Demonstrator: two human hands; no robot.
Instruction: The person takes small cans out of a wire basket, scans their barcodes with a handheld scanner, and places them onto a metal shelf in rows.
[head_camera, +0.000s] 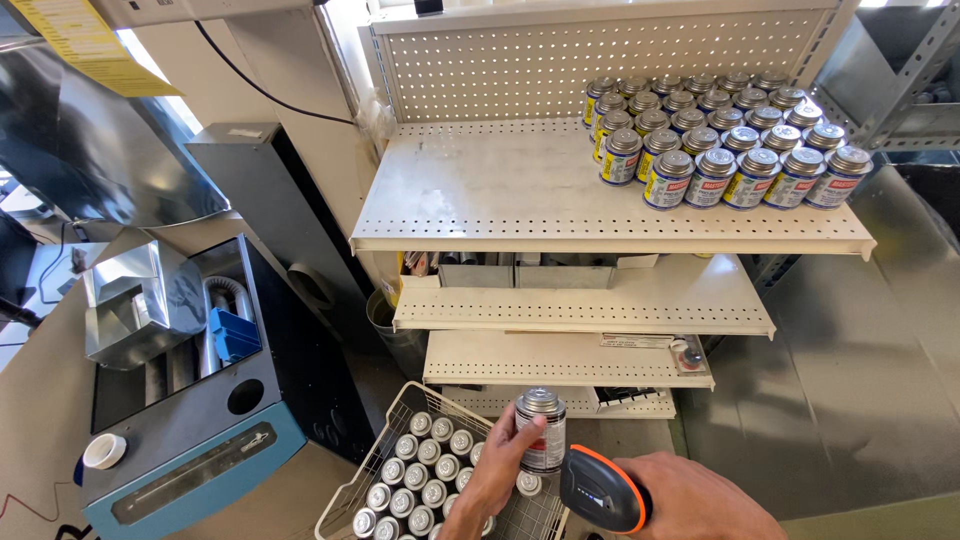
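Down at the bottom edge, the right hand (690, 500) is wrapped around a black and orange scanner (602, 490), fingers closed on its handle, with its front end sitting just beside the can (541, 430). The left hand (500, 468) pinches that small metal can between thumb and fingers, holding it upright just above the wire basket (375, 470). The basket is packed with rows of matching cans (415, 480), silver lids up, all standing close together. Off to the left there's a blue and grey machine (190, 440) with a white knob (104, 451) on its front corner and shiny sheet-metal ducting (130, 300) piled in its open top. Moving up behind the held can, three cream perforated shelves step back one above another; the lowest shelf (560, 358) carries a small red and white item at its right end. Higher up, the top shelf (500, 190) has its left half bare, while its right side holds a tight block of more lidded cans (720, 140), with a pegboard back panel (600, 60) rising behind them.
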